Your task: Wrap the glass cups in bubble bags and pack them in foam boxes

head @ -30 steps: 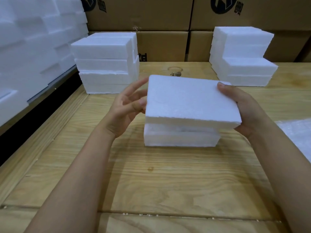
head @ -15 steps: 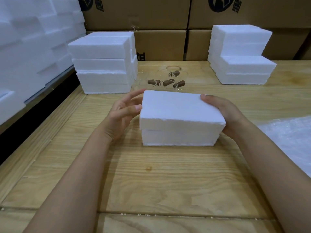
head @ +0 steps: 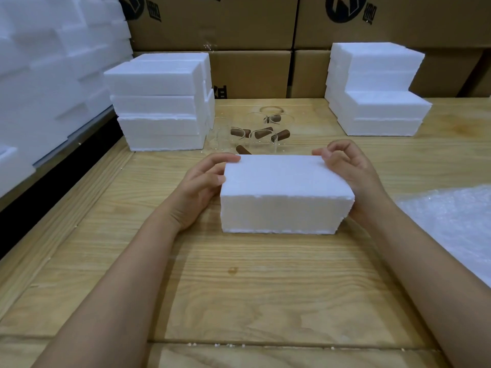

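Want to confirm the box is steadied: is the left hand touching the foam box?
Touching. The head view shows the left hand with fingertips lying on the top far-left corner of the foam box, thumb against its side.

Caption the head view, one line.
Closed foam box on the table, left hand and right hand touching its ends; glass cups behind, bubble wrap at right.
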Action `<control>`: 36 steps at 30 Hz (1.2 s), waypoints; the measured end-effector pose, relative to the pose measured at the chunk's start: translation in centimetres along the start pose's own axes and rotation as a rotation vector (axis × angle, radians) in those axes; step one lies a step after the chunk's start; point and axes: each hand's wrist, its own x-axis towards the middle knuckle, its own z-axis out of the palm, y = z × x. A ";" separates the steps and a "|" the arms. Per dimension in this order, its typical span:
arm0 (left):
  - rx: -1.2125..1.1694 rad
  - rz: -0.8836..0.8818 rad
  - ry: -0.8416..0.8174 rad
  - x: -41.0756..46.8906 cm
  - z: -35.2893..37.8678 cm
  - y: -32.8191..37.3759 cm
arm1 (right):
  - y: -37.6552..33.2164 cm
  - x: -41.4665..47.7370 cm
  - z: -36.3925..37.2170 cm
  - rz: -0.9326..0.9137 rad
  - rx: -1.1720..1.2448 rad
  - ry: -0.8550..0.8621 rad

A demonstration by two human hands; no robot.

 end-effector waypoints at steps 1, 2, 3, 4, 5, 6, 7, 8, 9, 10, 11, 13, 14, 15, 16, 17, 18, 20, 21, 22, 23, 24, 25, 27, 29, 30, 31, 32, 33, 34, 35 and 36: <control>0.003 0.002 -0.001 0.0 0.0 0.1 | 0.2 -0.2 -0.1 -0.045 0.014 0.029; 0.003 0.008 -0.007 -0.1 0.1 0.2 | 0.2 -0.4 -0.2 -0.085 0.030 0.042; -0.001 0.015 -0.015 -0.3 0.0 0.3 | 0.3 -0.6 -0.5 -0.124 0.044 0.029; -0.001 0.022 -0.023 -0.4 -0.1 0.2 | 0.3 -0.8 -0.7 -0.165 0.038 0.000; 0.008 0.033 -0.034 -0.6 -0.3 0.1 | 0.4 -1.0 -1.0 -0.209 -0.005 -0.027; 0.032 0.050 -0.045 -0.8 -0.4 -0.1 | 0.6 -1.2 -1.2 -0.241 -0.078 -0.050; 0.064 0.072 -0.051 -1.0 -0.4 -0.2 | 0.9 -1.4 -1.4 -0.254 -0.155 -0.058; 0.102 0.095 -0.058 -1.1 -0.4 -0.3 | 1.2 -1.5 -1.3 -0.251 -0.204 -0.061; 0.137 0.109 -0.054 -1.2 -0.3 -0.4 | 1.6 -1.6 -1.2 -0.239 -0.211 -0.064; 0.165 0.114 -0.037 -1.3 -0.1 -0.4 | 1.9 -1.8 -1.0 -0.222 -0.183 -0.067; 0.196 0.109 -0.012 -1.3 0.0 -0.3 | 2.1 -1.8 -0.8 -0.211 -0.156 -0.064; 0.255 0.104 0.017 -1.4 0.2 -0.2 | 2.1 -1.9 -1.1 -0.227 -0.197 -0.059; 0.277 0.110 0.014 -1.5 0.3 0.0 | 2.0 -1.9 -1.5 -0.234 -0.234 -0.088; 0.287 0.108 -0.001 -1.6 0.3 0.1 | 1.8 -2.1 -2.0 -0.220 -0.269 -0.151; 0.283 0.094 -0.031 -1.8 0.2 0.2 | 1.6 -2.2 -2.5 -0.185 -0.313 -0.239; 0.271 0.072 -0.082 -2.1 0.0 0.2 | 1.4 -2.4 -3.1 -0.137 -0.368 -0.323; 0.261 0.043 -0.142 -2.3 -0.2 0.1 | 1.3 -2.5 -3.6 -0.085 -0.443 -0.395; 0.320 -0.007 -0.236 -2.5 -0.7 -0.2 | 1.3 -2.6 -4.3 -0.011 -0.614 -0.483; 0.388 -0.014 -0.254 -2.4 -0.9 -0.5 | 1.3 -2.7 -4.4 -0.004 -0.697 -0.498; 0.455 -0.010 -0.250 -2.4 -0.9 -0.8 | 1.5 -2.7 -4.5 -0.019 -0.760 -0.503; 0.508 -0.002 -0.230 -2.2 -0.9 -0.9 | 1.6 -2.6 -4.6 -0.049 -0.793 -0.506; 0.541 0.011 -0.208 -2.1 -0.8 -1.0 | 1.7 -2.5 -4.6 -0.091 -0.796 -0.510; 0.551 0.026 -0.189 -2.0 -0.7 -1.1 | 1.8 -2.3 -4.5 -0.131 -0.777 -0.512; 0.518 0.035 -0.163 -2.0 -0.7 -1.1 | 1.9 -2.1 -4.5 -0.175 -0.704 -0.516; 0.457 0.035 -0.150 -1.9 -0.8 -1.0 | 1.8 -2.0 -4.4 -0.176 -0.619 -0.515; 0.424 0.036 -0.144 -1.9 -0.9 -0.9 | 1.7 -2.0 -4.3 -0.166 -0.578 -0.505; 0.390 0.041 -0.137 -1.8 -1.1 -0.8 | 1.5 -2.0 -4.2 -0.159 -0.546 -0.488; 0.356 0.050 -0.123 -1.8 -1.3 -0.7 | 1.3 -2.0 -4.0 -0.157 -0.518 -0.467; 0.322 0.058 -0.103 -1.7 -1.4 -0.5 | 1.0 -2.0 -3.8 -0.157 -0.488 -0.446; 0.297 0.067 -0.078 -1.6 -1.5 -0.3 | 0.7 -2.0 -3.7 -0.159 -0.459 -0.429; 0.282 0.078 -0.056 -1.5 -1.5 -0.2 | 0.4 -2.0 -3.5 -0.164 -0.433 -0.417; 0.268 0.089 -0.041 -1.3 -1.5 -0.1 | 0.3 -1.9 -3.3 -0.167 -0.412 -0.409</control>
